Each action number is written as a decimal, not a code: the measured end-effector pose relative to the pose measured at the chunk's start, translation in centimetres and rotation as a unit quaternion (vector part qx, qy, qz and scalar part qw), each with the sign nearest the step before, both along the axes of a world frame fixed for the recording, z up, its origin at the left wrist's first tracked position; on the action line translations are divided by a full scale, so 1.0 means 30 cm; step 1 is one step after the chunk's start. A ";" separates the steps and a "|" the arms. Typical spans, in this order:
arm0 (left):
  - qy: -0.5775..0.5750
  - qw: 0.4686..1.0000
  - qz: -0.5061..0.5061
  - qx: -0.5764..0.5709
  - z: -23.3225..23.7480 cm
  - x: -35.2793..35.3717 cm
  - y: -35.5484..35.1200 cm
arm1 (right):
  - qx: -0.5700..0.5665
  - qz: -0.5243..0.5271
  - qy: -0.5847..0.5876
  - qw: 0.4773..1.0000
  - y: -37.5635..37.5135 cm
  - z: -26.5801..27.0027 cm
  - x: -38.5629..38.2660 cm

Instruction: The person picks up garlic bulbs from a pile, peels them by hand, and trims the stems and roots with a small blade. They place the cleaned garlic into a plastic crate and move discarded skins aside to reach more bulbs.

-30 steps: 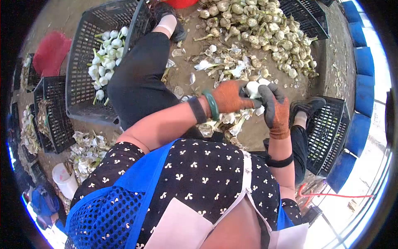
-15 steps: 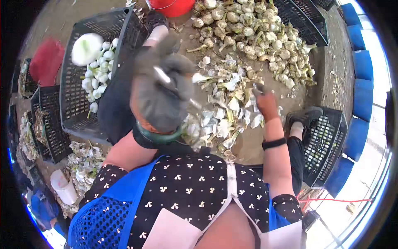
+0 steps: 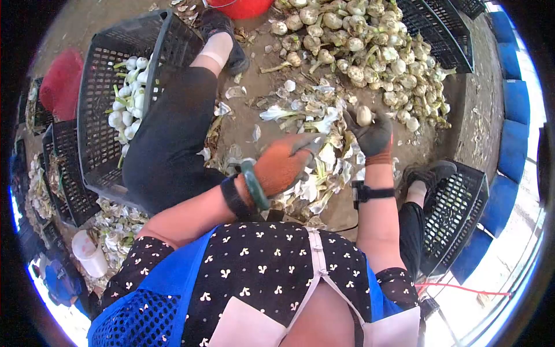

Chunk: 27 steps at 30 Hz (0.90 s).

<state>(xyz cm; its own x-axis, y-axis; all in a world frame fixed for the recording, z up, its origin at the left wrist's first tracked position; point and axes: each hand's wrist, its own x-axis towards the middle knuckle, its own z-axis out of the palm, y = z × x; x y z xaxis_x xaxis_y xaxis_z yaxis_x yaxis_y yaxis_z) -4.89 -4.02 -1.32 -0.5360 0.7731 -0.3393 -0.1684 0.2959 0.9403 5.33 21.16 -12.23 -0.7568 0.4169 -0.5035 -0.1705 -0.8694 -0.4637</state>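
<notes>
My left hand (image 3: pixel 284 165), in an orange glove with grey fingers, is closed near the middle of the head view. A short shiny blade, apparently of a small knife (image 3: pixel 315 140), shows at its fingertips; the handle is hidden. My right hand (image 3: pixel 373 136), gloved alike, holds a garlic bulb (image 3: pixel 364 115) between thumb and fingers, to the right of the left hand. Below both hands, loose garlic peelings (image 3: pixel 324 156) lie on the ground. Cleaned white garlic bulbs (image 3: pixel 136 98) are in the black crate (image 3: pixel 98 127) at my left leg.
A large heap of unpeeled garlic (image 3: pixel 370 52) lies ahead. Black crates (image 3: pixel 454 220) stand at the right and far right, beside blue containers (image 3: pixel 502 196). A red bucket (image 3: pixel 240 7) is at the top, a white bucket (image 3: pixel 89 254) at lower left.
My left hand has come back from beside the left crate towards the middle. A blurred white bulb above that crate is gone from there. My right hand has turned up, now showing a bulb.
</notes>
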 end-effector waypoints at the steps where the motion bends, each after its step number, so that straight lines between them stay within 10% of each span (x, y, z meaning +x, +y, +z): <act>1: 0.188 0.981 -0.029 0.040 -0.021 0.017 0.001 | 0.002 -0.003 -0.001 1.000 -0.042 0.076 0.006; 5: 0.087 0.993 -0.070 -0.037 -0.035 0.018 0.027 | -0.049 -0.005 -0.051 0.997 -0.170 0.206 0.096; 7: 0.085 0.994 -0.065 0.011 -0.044 0.013 0.042 | 0.203 0.082 -0.157 0.963 -0.237 0.240 0.167; 8: 0.141 0.986 -0.076 0.054 -0.060 0.012 0.052 | 0.461 0.155 -0.279 0.828 -0.250 0.278 0.179; 9: 0.195 0.972 -0.088 0.096 -0.065 0.020 0.053 | 0.459 0.157 -0.279 0.829 -0.286 0.343 0.174; 10: 0.019 0.991 -0.123 0.047 -0.008 0.018 0.047 | 0.561 0.181 -0.305 0.748 -0.333 0.411 0.164; 12: 0.030 0.989 -0.139 0.043 0.010 0.027 0.043 | 0.757 0.181 -0.318 0.541 -0.385 0.450 0.178; 15: 0.077 0.982 -0.160 0.064 -0.012 0.043 0.054 | 0.843 0.207 -0.228 0.441 -0.417 0.491 0.169; 22: 0.119 0.985 -0.125 -0.010 -0.028 0.065 0.036 | 0.878 0.204 -0.276 0.333 -0.499 0.506 0.144; 27: 0.150 0.975 -0.150 0.071 0.006 0.044 0.012 | 0.876 0.190 -0.262 0.358 -0.494 0.511 0.136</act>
<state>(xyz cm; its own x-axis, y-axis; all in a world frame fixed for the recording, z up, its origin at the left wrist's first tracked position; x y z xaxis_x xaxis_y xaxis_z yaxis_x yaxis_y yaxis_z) -3.57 -3.66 -1.13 -0.3376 0.9379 -0.0803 0.1952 0.1532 0.9687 9.41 6.35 3.09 -0.9192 0.3581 0.1637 0.3157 0.9188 -0.2370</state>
